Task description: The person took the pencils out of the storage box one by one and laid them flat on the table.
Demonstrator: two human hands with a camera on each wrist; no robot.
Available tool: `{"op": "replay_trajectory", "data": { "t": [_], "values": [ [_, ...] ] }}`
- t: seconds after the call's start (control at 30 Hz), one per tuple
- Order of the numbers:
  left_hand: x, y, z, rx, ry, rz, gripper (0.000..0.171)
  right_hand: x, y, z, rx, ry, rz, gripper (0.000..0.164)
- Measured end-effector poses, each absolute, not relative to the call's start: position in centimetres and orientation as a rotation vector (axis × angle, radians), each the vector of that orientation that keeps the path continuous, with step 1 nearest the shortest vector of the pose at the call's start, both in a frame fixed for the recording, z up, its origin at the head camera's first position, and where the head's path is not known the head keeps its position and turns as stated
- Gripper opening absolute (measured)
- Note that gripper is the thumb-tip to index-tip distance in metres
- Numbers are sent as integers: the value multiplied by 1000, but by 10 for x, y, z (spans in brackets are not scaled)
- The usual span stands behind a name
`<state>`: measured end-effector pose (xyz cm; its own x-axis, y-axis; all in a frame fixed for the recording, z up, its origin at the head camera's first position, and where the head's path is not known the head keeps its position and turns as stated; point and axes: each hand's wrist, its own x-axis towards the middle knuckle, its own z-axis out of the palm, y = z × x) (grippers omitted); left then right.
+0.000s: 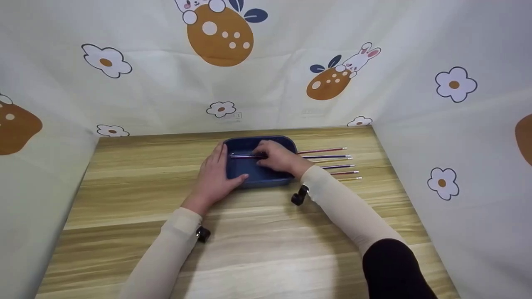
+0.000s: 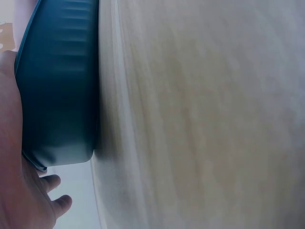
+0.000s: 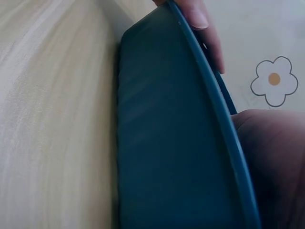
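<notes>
A dark blue rectangular plastic bin (image 1: 259, 180) stands on the wooden table. At its left end my left hand (image 1: 217, 174) holds the bin, fingers along the left side and thumb over the front rim. In the left wrist view, fingertips (image 2: 62, 205) show past the bin's end. My right hand (image 1: 277, 157) reaches over the bin's right side into it. Its thumb and forefinger pinch dark, shiny pencils (image 1: 243, 156) lying crosswise inside; the hand hides their right ends. In the right wrist view the bin wall (image 3: 167, 129) hides the right fingertips.
Several pencils (image 1: 343, 167) with white erasers, in red, dark blue and yellow, lie side by side right of the bin, partly behind the right forearm. A patterned cloth (image 1: 274, 91) walls the table (image 1: 245, 241) at back and sides.
</notes>
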<state>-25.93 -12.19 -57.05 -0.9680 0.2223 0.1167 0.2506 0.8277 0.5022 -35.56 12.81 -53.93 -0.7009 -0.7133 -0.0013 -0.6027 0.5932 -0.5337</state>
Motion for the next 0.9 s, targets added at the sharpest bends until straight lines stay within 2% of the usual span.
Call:
{"op": "replay_trajectory", "data": {
  "t": [0.4, 0.9],
  "values": [
    [-258, -122, -569, -365, -2940, -866, 121, -356, 123, -543, -1086, 2652, -716, 27],
    [-258, -121, -569, -360, -2960, -840, 124, -356, 126, -549, -1097, 2677, -689, 26]
  ]
}}
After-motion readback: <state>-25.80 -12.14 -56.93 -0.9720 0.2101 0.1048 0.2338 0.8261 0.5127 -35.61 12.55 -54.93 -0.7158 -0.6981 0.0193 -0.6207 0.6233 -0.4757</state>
